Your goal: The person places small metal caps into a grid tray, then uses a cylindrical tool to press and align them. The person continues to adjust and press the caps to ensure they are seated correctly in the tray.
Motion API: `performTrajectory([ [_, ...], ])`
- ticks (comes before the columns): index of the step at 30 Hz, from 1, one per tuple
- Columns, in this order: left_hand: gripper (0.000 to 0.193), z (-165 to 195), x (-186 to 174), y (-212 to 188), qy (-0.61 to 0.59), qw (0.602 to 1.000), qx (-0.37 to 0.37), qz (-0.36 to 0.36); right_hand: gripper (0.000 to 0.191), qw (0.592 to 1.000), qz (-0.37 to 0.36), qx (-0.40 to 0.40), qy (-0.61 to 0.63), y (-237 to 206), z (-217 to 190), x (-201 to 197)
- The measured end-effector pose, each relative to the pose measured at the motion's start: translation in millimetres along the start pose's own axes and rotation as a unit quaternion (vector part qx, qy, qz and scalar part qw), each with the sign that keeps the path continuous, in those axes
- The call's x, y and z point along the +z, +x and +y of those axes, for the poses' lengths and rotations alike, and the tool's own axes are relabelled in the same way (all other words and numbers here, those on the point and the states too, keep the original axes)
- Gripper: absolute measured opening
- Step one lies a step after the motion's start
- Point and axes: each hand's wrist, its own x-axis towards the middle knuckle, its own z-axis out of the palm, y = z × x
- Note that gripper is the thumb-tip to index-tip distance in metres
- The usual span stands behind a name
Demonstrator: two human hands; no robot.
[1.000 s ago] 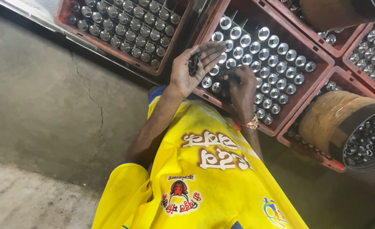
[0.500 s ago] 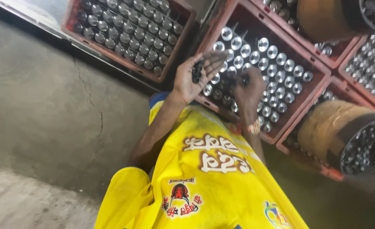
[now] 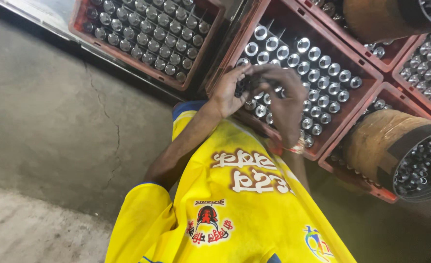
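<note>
The left hand [image 3: 227, 95] is cupped around a clutch of small dark pieces [image 3: 240, 87]; the right hand [image 3: 283, 100] pinches at them, apparently closed on one. Both hover over the red plastic crate of upright silver tubes [image 3: 318, 73], which looks partly worked, several tubes untouched.

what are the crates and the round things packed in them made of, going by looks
Red crate: looks like moulded plastic, matte and scuffed, with thick ribbed walls. Round pieces: probably metal, with bright silvery tops that glint. Left hand holds small dark pieces, material unclear.
</note>
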Motion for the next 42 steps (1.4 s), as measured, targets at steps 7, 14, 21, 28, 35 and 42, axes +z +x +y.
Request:
performTrajectory([
  [7,0.058,11,16,7,0.028,0.998,-0.038,-0.041,0.017,0.978,-0.039,0.190,-0.084,-34,60,-31],
  [14,0.055,8,18,15,0.037,0.998,-0.043,-0.019,0.014,0.976,-0.026,0.193,-0.096,-37,86,-13],
  [21,0.052,10,15,16,0.030,0.999,-0.020,-0.028,0.006,0.951,-0.027,0.251,-0.179,-30,93,-7],
  [28,0.053,4,16,16,0.029,0.998,-0.034,-0.045,0.018,0.963,-0.047,0.164,-0.208,-18,78,-20],
  [35,0.055,-14,-8,12,0.013,0.996,-0.087,-0.025,0.025,0.998,-0.007,-0.009,-0.056,-13,27,-11],
  [42,0.043,-19,-10,15,0.018,0.990,-0.133,0.053,0.022,1.000,0.001,0.012,-0.005,-11,26,-5],
])
